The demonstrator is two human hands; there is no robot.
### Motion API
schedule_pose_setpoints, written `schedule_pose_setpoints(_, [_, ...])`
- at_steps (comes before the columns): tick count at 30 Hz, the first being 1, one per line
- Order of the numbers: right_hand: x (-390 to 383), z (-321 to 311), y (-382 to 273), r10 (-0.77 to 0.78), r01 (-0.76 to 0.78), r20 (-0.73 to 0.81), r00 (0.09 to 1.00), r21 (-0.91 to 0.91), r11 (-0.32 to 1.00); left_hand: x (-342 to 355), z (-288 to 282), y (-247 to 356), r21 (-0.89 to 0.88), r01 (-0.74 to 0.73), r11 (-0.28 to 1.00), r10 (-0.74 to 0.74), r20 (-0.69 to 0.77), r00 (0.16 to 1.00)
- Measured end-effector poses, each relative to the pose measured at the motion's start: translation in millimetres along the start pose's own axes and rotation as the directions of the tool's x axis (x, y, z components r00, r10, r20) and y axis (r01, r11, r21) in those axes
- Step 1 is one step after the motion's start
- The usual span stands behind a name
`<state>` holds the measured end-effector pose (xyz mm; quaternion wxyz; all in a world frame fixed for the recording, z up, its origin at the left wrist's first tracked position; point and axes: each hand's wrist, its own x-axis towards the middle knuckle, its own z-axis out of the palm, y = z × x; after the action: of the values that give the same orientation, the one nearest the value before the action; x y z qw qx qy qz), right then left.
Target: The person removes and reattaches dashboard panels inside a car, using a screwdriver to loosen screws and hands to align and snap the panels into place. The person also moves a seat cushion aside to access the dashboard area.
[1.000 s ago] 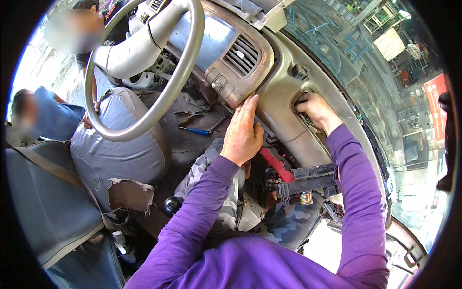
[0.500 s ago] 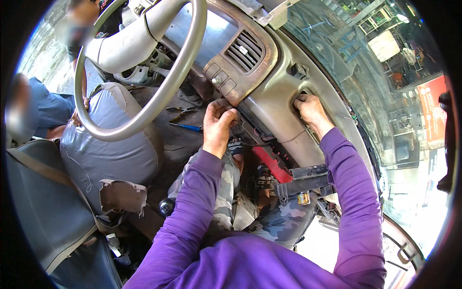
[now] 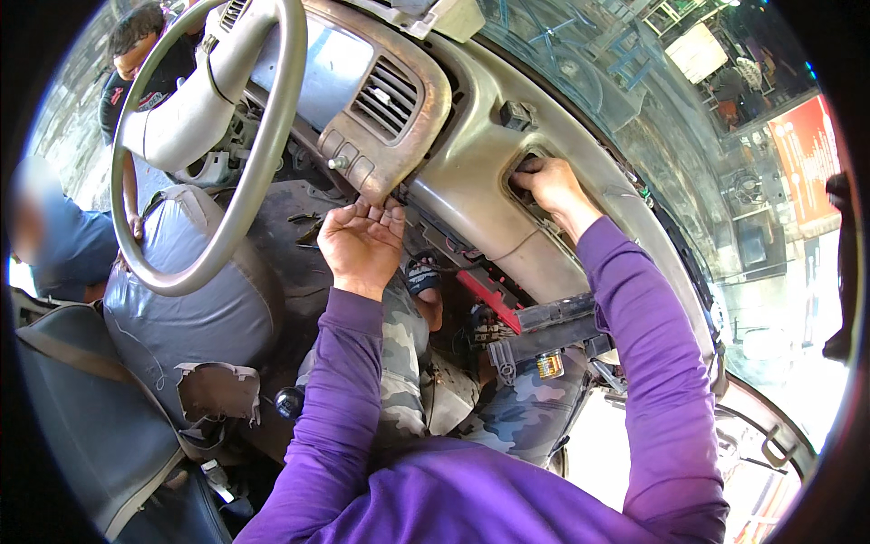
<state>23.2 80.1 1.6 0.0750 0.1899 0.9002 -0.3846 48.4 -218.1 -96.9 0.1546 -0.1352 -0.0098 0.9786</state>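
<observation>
My left hand [image 3: 362,247] is palm up below the worn brown centre trim panel [image 3: 399,59]. Its fingers curl up against the panel's lower corner, and the fingertips partly hide behind the edge. At the far side of the beige dashboard [image 3: 467,213], my right hand [image 3: 553,192] hooks its bent fingers into an oblong opening [image 3: 514,192]; the fingertips are out of sight inside. The trim panel carries a slatted air vent [image 3: 387,95] and a small knob [image 3: 339,163]. Under the dashboard a gap shows dark parts and wires.
A steering wheel [image 3: 288,109] and a grey covered seat [image 3: 195,295] are on the left, with two people beyond. A red strip [image 3: 489,297] and a black plastic bracket [image 3: 553,335] sit between my arms. Pliers [image 3: 305,218] lie on the floor, and a gear knob [image 3: 289,402] stands near my left forearm.
The view has shifted, so the dashboard sits further left. My left hand has turned palm up, its fingers now curled at the panel's lower corner. My right hand stays at the opening.
</observation>
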Motion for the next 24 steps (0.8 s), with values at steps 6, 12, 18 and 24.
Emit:
schedule_pose_setpoints(6, [0.7,-1.8,5.9,-0.102,0.091,0.092,0.991,0.117,0.989,-2.0,12.0,-8.1,-0.057,-0.047,0.997,0.038,-0.147,0.988])
schedule_pose_setpoints(12, [-16.7,-13.9,-2.7,-0.228,0.250,0.105,0.968,-0.364,0.897,0.3,9.1,-4.1,-0.117,-0.015,0.993,-0.002,-0.139,0.990])
schedule_pose_setpoints(18, [-9.0,6.2,-4.6,-0.038,0.026,-0.075,0.996,-0.152,0.988,1.9,6.9,-10.0,-0.122,0.033,0.992,-0.041,-0.062,0.997])
schedule_pose_setpoints(24, [-6.3,4.1,1.1,-0.093,0.093,0.017,0.996,0.008,0.996,2.8,-1.5,-6.0,-0.106,0.050,0.993,-0.051,0.002,0.999])
